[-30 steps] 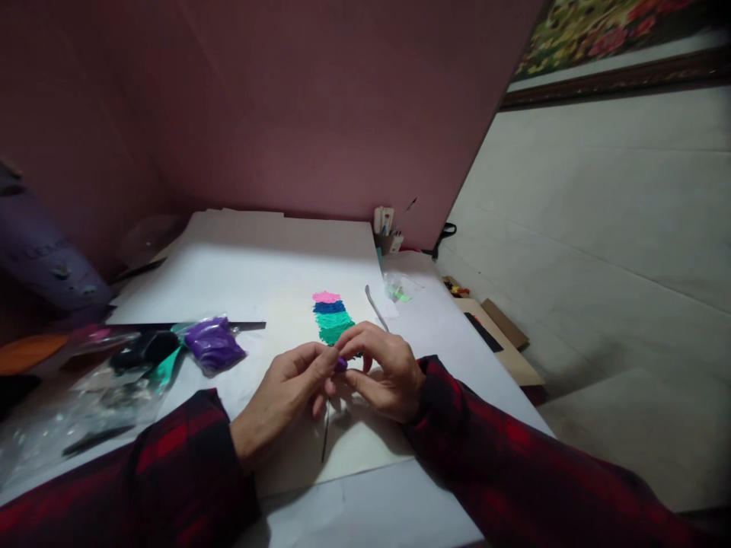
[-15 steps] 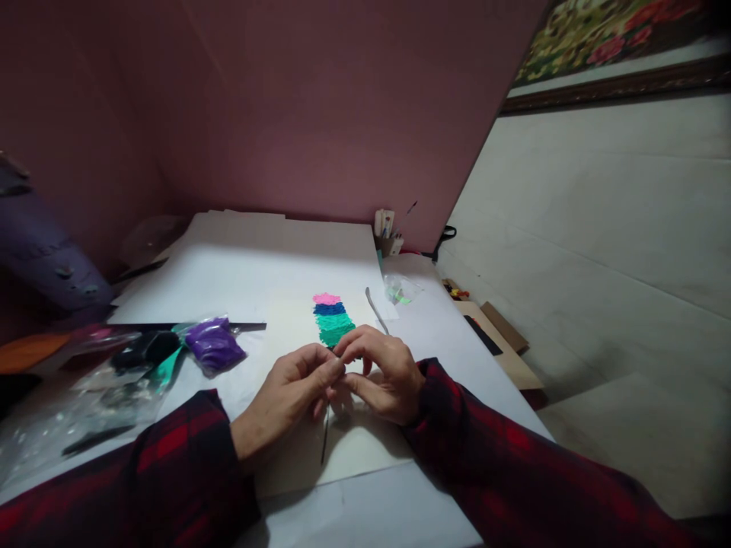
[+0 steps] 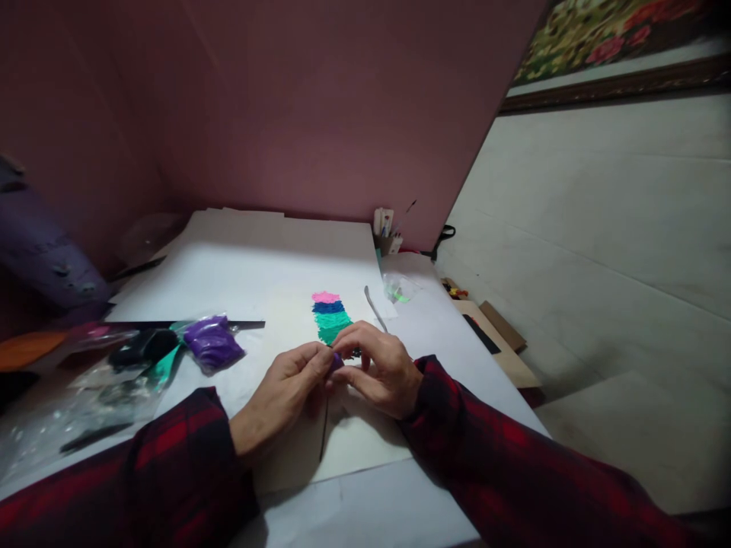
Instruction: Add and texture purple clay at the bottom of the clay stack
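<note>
My left hand and my right hand meet fingertip to fingertip over a cream card on the table. Between the fingers of both hands sits a small purple lump. Just beyond the fingers, on the card, lies a column of textured colour bands: pink on top, dark blue below, then teal and green. A thin dark stick lies on the card under my left hand. Both sleeves are red and black plaid.
A clear bag of purple material lies to the left among other plastic bags. A slim metal tool rests right of the bands, a small bag with green bits beyond. A cup of tools stands against the pink wall.
Both hands have shifted slightly up and left toward the colour bands, still pinching the purple lump, which shows again after being hidden half a second ago.
</note>
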`<state>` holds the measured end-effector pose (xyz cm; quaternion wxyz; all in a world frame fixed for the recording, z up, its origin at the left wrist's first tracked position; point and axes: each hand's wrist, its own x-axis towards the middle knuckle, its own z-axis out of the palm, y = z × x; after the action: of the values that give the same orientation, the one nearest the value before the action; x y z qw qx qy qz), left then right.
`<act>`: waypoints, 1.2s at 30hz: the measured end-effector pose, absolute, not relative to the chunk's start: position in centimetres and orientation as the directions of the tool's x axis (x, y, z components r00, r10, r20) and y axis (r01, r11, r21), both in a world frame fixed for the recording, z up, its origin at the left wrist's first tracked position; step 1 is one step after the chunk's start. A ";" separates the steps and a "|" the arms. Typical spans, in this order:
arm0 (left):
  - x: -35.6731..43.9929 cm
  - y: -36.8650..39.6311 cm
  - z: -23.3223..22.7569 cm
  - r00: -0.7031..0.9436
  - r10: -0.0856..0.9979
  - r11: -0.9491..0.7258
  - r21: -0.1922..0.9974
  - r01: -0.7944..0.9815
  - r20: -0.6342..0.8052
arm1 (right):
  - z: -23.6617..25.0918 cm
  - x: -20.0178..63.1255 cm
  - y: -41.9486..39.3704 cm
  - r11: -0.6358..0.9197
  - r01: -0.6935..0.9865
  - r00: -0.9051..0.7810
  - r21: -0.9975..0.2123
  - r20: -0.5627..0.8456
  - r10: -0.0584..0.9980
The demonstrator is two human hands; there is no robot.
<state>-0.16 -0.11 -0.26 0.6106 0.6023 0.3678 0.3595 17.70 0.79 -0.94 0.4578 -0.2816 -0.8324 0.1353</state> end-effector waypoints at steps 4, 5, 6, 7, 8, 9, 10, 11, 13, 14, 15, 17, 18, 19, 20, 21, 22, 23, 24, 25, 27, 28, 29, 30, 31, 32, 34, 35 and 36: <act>-0.2 -0.1 -0.4 0.479 0.878 0.033 0.999 -0.038 -0.011 | -0.9 17.6 0.7 0.825 0.305 -0.402 -0.477 0.721 0.565; -0.2 -0.1 -0.5 0.483 0.875 0.055 0.997 -0.058 -0.020 | -0.8 17.6 0.7 0.825 0.302 -0.398 -0.477 0.723 0.564; -0.1 -0.1 -0.5 0.487 0.873 0.073 0.994 -0.077 -0.027 | -0.9 17.7 0.7 0.824 0.303 -0.398 -0.479 0.722 0.566; -0.1 -0.1 -0.6 0.485 0.874 0.082 0.993 -0.091 -0.028 | -0.9 17.7 0.7 0.821 0.307 -0.401 -0.481 0.717 0.570; -0.1 -0.1 -0.6 0.482 0.876 0.082 0.992 -0.093 -0.027 | -0.9 17.7 0.8 0.817 0.314 -0.405 -0.483 0.711 0.576; -0.1 -0.1 -0.6 0.478 0.878 0.076 0.993 -0.087 -0.025 | -0.9 17.7 0.8 0.814 0.322 -0.409 -0.484 0.704 0.580; -0.1 -0.1 -0.6 0.475 0.880 0.062 0.995 -0.072 -0.020 | -0.9 17.7 0.8 0.812 0.328 -0.413 -0.484 0.699 0.583; -0.1 -0.1 -0.6 0.472 0.882 0.043 0.998 -0.049 -0.015 | -0.9 17.7 0.8 0.811 0.329 -0.416 -0.484 0.697 0.584; -0.2 -0.1 -0.6 0.466 0.884 0.024 0.999 -0.021 -0.012 | -1.0 17.7 0.8 0.815 0.318 -0.417 -0.483 0.701 0.578; -0.2 -0.1 -0.6 0.465 0.885 0.028 0.999 -0.027 -0.013 | -1.0 17.7 0.8 0.819 0.310 -0.412 -0.483 0.708 0.574; -0.2 -0.1 -0.6 0.466 0.885 0.040 0.998 -0.043 -0.015 | -1.0 17.7 0.7 0.822 0.304 -0.406 -0.482 0.715 0.570; -0.2 -0.1 -0.6 0.480 0.877 0.081 0.993 -0.080 -0.033 | -0.9 17.7 0.7 0.821 0.307 -0.398 -0.482 0.718 0.570; -0.2 -0.1 -0.6 0.484 0.874 0.101 0.990 -0.096 -0.042 | -0.9 17.6 0.6 0.815 0.315 -0.396 -0.486 0.713 0.578; -0.2 -0.1 -0.7 0.484 0.874 0.116 0.988 -0.105 -0.051 | -0.9 17.6 0.6 0.806 0.326 -0.396 -0.494 0.703 0.591; -0.2 0.0 -0.7 0.480 0.876 0.126 0.986 -0.111 -0.058 | -0.8 17.6 0.6 0.797 0.334 -0.395 -0.503 0.693 0.603; -0.2 0.0 -0.7 0.474 0.878 0.128 0.985 -0.114 -0.060 | -0.8 17.6 0.6 0.791 0.338 -0.393 -0.510 0.687 0.611; -0.2 0.0 -0.7 0.473 0.879 0.122 0.986 -0.114 -0.054 | -0.8 17.6 0.6 0.790 0.336 -0.389 -0.514 0.688 0.613; -0.2 0.0 -0.6 0.476 0.878 0.113 0.987 -0.114 -0.046 | -0.8 17.6 0.6 0.793 0.328 -0.387 -0.513 0.693 0.608; -0.2 0.0 -0.6 0.481 0.876 0.105 0.988 -0.111 -0.039 | -0.8 17.6 0.6 0.801 0.316 -0.387 -0.508 0.702 0.598; -0.2 0.0 -0.6 0.484 0.875 0.099 0.989 -0.108 -0.035 | -0.8 17.6 0.7 0.811 0.305 -0.385 -0.500 0.714 0.585; -0.3 0.0 -0.6 0.487 0.873 0.100 0.989 -0.105 -0.036 | -0.9 17.7 0.7 0.823 0.294 -0.384 -0.486 0.728 0.567; -0.3 0.0 -0.6 0.486 0.873 0.108 0.989 -0.105 -0.044 | -0.9 17.7 0.7 0.825 0.295 -0.386 -0.481 0.730 0.564; -0.3 0.0 -0.7 0.483 0.874 0.118 0.987 -0.106 -0.052 | -1.0 17.7 0.8 0.823 0.303 -0.387 -0.481 0.727 0.567; -0.3 0.0 -0.7 0.479 0.876 0.125 0.986 -0.106 -0.059 | -1.0 17.7 0.8 0.817 0.314 -0.387 -0.484 0.721 0.575; -0.3 0.0 -0.7 0.476 0.877 0.128 0.986 -0.104 -0.064 | -0.9 17.7 0.7 0.810 0.324 -0.388 -0.489 0.712 0.585; -0.4 0.0 -0.7 0.475 0.878 0.124 0.988 -0.097 -0.064 | -0.9 17.7 0.7 0.804 0.331 -0.388 -0.494 0.705 0.593; -0.4 0.1 -0.7 0.479 0.876 0.100 0.992 -0.077 -0.051 | -0.9 17.6 0.7 0.805 0.329 -0.383 -0.495 0.709 0.592; -0.3 0.1 -0.7 0.484 0.874 0.091 0.993 -0.075 -0.043 | -0.8 17.6 0.7 0.812 0.320 -0.380 -0.488 0.719 0.582; -0.3 0.1 -0.7 0.486 0.873 0.089 0.993 -0.079 -0.040 | -0.8 17.6 0.7 0.821 0.311 -0.376 -0.480 0.731 0.570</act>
<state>-0.31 0.09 -0.73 0.6496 0.5667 0.3502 0.3664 17.57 0.67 -0.82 0.4897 -0.2687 -0.8188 0.1322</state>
